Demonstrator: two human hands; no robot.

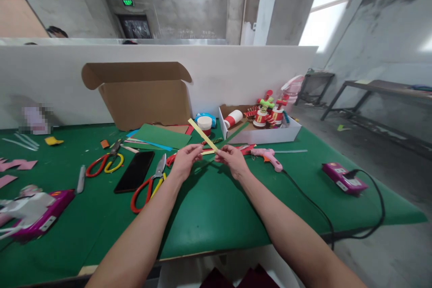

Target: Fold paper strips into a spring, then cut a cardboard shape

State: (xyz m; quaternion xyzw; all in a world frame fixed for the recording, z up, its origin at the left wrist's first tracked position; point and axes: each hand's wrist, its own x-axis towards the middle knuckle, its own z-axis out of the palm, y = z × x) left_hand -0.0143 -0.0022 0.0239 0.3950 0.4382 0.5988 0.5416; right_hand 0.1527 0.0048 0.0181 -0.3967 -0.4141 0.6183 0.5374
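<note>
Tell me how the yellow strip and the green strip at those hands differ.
Colour: the yellow strip is pale, while the green strip is dark. Slant: the yellow strip's far end points left, the green strip's right. Both are narrow and come together at the right hand.

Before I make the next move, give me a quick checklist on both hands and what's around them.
1. Right hand pinching the yellow strip: ok.
2. Left hand gripping a strip: cannot tell, too small.
3. Pink glue gun apart from the right hand: ok, lies to its right.
4. Glue gun hot: cannot tell.
5. Nearer scissors well clear of the left forearm: not ok, right beside it.
</note>
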